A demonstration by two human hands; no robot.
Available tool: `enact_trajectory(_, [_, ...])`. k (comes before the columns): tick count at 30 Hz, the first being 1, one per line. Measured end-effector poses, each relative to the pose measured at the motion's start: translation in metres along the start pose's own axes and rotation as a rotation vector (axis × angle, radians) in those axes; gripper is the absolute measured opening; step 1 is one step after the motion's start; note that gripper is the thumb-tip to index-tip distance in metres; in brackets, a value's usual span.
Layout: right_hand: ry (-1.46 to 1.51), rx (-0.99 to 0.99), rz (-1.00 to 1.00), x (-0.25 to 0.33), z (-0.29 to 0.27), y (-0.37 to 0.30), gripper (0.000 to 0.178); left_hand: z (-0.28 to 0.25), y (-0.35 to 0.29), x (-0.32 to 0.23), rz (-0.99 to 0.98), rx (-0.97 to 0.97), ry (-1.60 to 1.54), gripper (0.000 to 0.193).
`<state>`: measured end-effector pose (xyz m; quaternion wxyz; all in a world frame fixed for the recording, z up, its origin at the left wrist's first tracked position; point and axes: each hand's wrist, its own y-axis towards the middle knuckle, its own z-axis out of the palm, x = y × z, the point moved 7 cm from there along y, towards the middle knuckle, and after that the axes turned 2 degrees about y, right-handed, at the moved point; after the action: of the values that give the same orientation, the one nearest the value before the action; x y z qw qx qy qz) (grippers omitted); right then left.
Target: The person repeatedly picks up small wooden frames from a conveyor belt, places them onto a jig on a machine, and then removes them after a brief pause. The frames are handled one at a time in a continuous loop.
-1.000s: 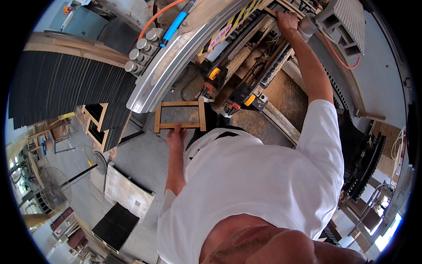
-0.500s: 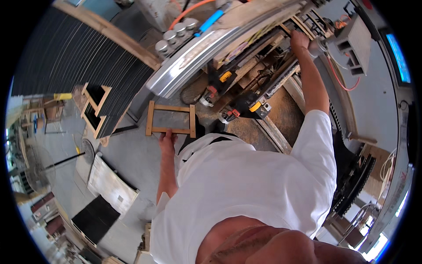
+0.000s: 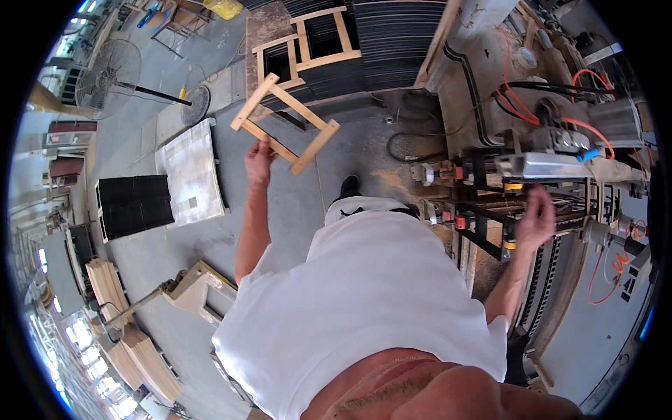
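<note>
A small rectangular wooden frame hangs tilted over the floor at the left, its middle open. My left hand grips it by its near rail, fingers closed round the wood. Above the machine at the right is my right hand, its fingers loosely bent and apart, with nothing visible in them. Below that hand run metal rails and two black clamp arms with red and yellow parts. Beyond the held frame, two similar wooden frames lie on a stack of black slatted panels.
A standing fan is at the far left. A white panel and a black panel lie left of my left arm. Bundled wood strips are at the lower left. Orange hoses and a cable run by the machine.
My view has turned left. My left hand has carried the wooden frame outward, and it is now tilted. My right hand has come back from the machine's far end.
</note>
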<state>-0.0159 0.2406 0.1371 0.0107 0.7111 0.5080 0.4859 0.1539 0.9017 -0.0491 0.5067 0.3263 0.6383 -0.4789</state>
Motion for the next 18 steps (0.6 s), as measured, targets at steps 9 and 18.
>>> enact_trajectory(9, [-0.034, 0.896, 0.496, -0.016, 0.251, -0.233, 0.036, -0.051, 0.257, -0.048, -0.001, 0.154, 0.170, 0.036])
enact_trajectory(18, [-0.087, 0.824, 0.971, -0.070, 0.202, -0.378, 0.029, 0.017, 0.360, -0.031, 0.261, 0.050, 0.823, 0.033])
